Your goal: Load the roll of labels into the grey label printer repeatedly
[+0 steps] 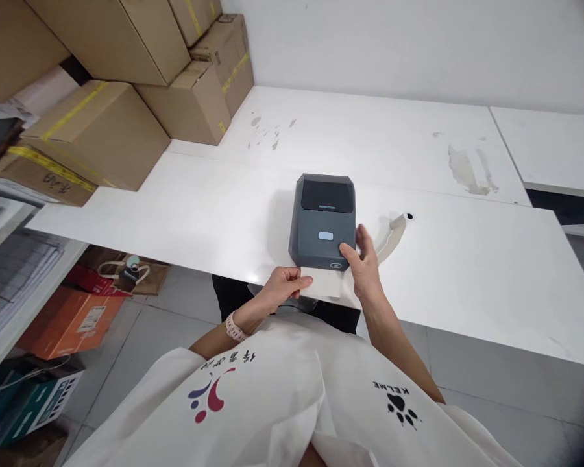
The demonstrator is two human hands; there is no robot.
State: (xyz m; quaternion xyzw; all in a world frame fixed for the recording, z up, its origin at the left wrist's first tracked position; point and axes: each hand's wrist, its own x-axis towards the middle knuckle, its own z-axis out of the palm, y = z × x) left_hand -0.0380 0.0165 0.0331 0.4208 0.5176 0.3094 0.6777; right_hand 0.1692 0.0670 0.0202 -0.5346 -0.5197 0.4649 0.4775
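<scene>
A dark grey label printer (316, 224) with a light button on its top stands on the white table near the front edge. From its near side sticks out a blank white label strip (324, 283). My left hand (287, 285) pinches the left side of this strip between thumb and fingers. On the printer's right front corner rests the thumb of my right hand (365, 263), its other fingers spread along the printer's right side. To the right lies a small white roll core (403, 220) with a loose pale strip trailing toward my right hand.
Cardboard boxes (97, 133) are stacked at the table's left and back left. A white wall (418, 45) rises behind the table (467, 272). Below on the left, an orange box (73, 321) and other packages sit by the shelf.
</scene>
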